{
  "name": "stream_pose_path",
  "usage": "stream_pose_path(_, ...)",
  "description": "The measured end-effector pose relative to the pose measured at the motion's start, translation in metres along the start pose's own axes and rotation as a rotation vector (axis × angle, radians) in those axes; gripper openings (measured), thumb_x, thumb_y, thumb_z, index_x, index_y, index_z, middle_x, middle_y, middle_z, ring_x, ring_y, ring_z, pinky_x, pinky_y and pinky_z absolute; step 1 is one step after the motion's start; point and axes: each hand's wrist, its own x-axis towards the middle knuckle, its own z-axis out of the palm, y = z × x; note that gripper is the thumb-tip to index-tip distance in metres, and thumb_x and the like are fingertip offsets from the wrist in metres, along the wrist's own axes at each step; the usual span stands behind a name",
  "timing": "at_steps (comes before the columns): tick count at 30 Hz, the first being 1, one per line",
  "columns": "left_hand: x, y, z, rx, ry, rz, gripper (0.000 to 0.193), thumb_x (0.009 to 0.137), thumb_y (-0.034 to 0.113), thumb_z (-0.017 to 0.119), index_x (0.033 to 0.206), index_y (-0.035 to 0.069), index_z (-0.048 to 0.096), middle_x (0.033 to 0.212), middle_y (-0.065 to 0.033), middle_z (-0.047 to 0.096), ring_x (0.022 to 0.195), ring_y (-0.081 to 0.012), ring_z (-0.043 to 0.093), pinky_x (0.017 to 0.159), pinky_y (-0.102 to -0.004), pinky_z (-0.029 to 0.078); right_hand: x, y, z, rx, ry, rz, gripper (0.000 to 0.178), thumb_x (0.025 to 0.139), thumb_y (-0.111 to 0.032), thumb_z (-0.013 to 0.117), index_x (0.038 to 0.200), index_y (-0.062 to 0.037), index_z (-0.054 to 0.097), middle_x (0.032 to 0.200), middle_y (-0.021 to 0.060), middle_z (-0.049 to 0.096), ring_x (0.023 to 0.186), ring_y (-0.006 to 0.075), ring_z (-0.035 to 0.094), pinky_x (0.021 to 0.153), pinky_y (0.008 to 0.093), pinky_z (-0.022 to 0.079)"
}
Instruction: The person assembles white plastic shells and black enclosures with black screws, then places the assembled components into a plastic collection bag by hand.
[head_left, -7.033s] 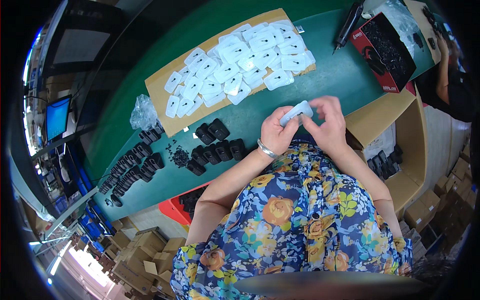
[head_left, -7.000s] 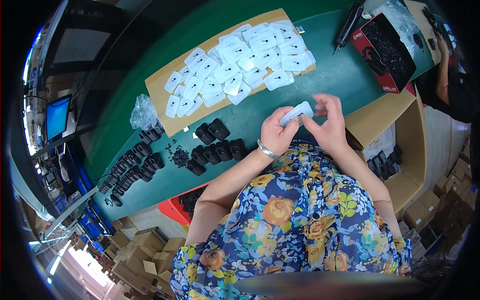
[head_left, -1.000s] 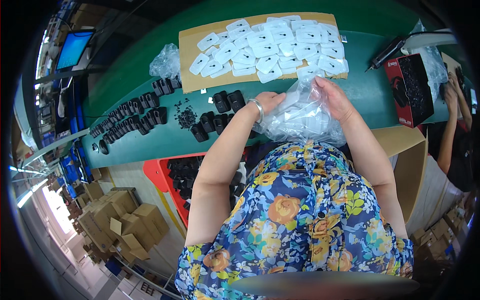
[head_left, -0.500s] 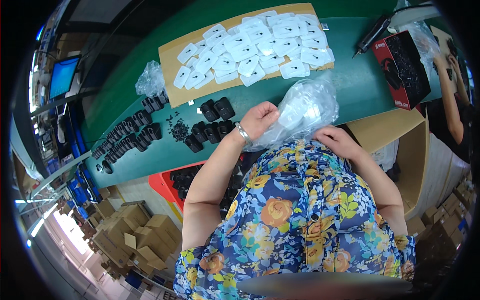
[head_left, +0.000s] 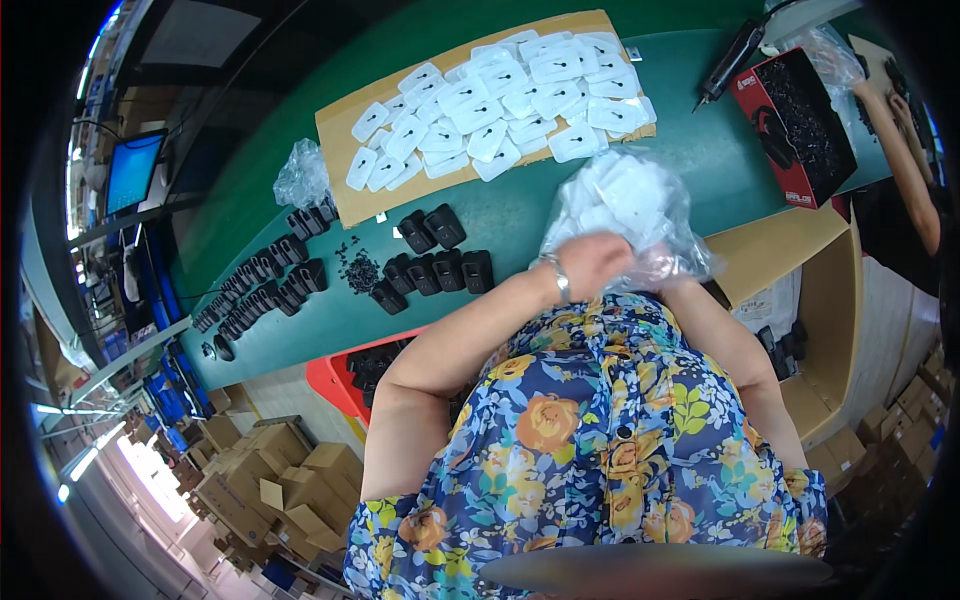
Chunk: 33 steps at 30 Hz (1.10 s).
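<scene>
Left hand (head_left: 596, 262) with fingers closed on clear plastic bag of white pieces (head_left: 628, 205), right hand hidden behind bag, finger state not discernible, bag held just above green worktop (head_left: 720, 170), black parts (head_left: 437, 262) beside it, cardboard sheet of white packets (head_left: 345, 130) beyond

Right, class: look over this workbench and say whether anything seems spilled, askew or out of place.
One thing stands out: a small heap of tiny black bits lies loose on the green bench, beside the tidy rows of black blocks. The white pieces on the cardboard sheet overlap unevenly too.
</scene>
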Motion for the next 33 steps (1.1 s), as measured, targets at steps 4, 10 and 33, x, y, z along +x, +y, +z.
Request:
stream_pose_path(4,0.001,-0.043,-0.010,0.102,0.564,-0.344,0.035,0.078,0.029,0.054,0.101,0.003,0.048,0.090,-0.0157,0.052,0.083,-0.0261,0.051,0.071,-0.0329,0.043,0.009,-0.001,0.005,-0.650,0.019,-0.130,0.030,0.081,-0.009,0.050,0.110,-0.0011,0.048,0.106,0.0118,0.052,0.095,0.0195,0.051,0.083,0.0294,0.042)
stream_pose_path(10,0.024,-0.076,-0.025,0.163,0.352,-0.604,0.034,0.069,0.029,0.065,0.090,0.003,0.055,0.077,-0.0100,0.057,0.060,-0.0209,0.053,0.061,-0.0312,0.045,0.002,0.000,-0.009,-0.165,-0.044,0.132,0.036,0.076,-0.009,0.057,0.108,0.0043,0.049,0.104,0.0127,0.053,0.094,0.0198,0.052,0.079,0.0295,0.044)
stream_pose_path(33,-0.021,0.032,-0.072,0.454,0.694,0.192,0.020,0.074,0.009,0.060,0.084,0.006,0.043,0.071,-0.0087,0.054,0.053,-0.0255,0.053,0.043,-0.0313,0.042,-0.041,-0.024,0.024,-0.275,0.469,-0.188,0.060,0.084,-0.017,0.048,0.132,-0.0155,0.013,0.109,0.0101,0.042,0.080,0.0157,0.053,0.059,0.0279,0.050)
